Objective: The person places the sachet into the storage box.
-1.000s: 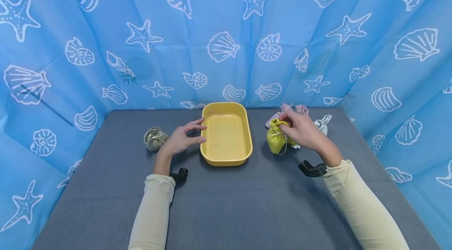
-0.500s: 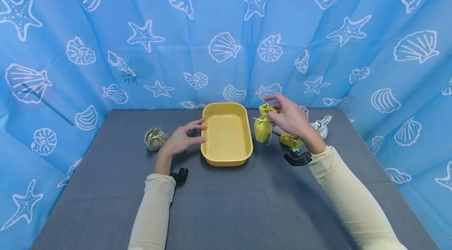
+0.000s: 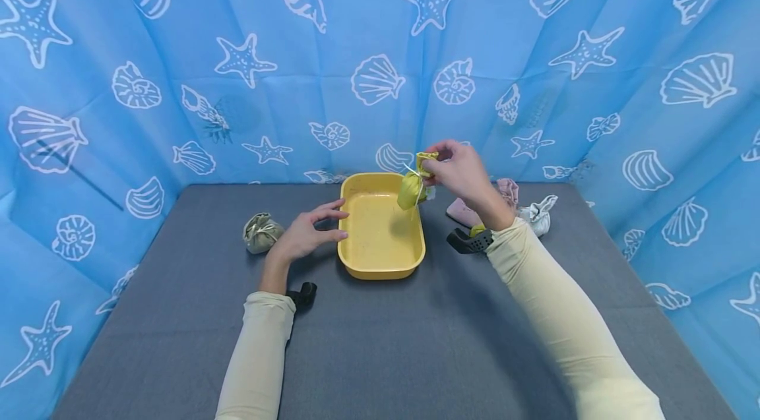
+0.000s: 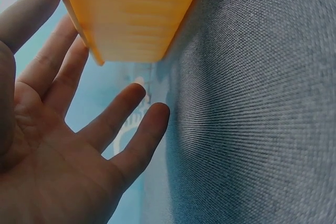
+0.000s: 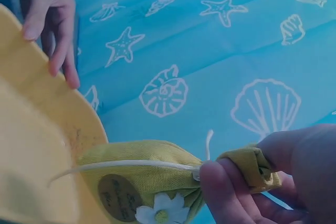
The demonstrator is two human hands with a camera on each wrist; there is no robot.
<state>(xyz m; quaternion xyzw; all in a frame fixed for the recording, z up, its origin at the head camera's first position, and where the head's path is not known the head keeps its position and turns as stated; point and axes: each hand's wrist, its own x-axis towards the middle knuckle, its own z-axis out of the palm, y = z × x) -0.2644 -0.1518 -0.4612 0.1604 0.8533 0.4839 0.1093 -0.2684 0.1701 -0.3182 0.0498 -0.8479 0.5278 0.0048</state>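
My right hand (image 3: 460, 173) pinches a yellow pouch (image 3: 410, 192) by its neck above the right side of the yellow tray (image 3: 380, 274). My left hand (image 3: 305, 233), fingers loosely extended, seems to touch the tray's left rim. An olive pouch (image 3: 261, 233) sits left of it.

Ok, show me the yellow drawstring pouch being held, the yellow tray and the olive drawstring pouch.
Held yellow drawstring pouch (image 5: 157, 178): right wrist view, fabric body.
Yellow tray (image 3: 375, 235): head view, inner floor.
Olive drawstring pouch (image 3: 260, 237): head view, rounded body.
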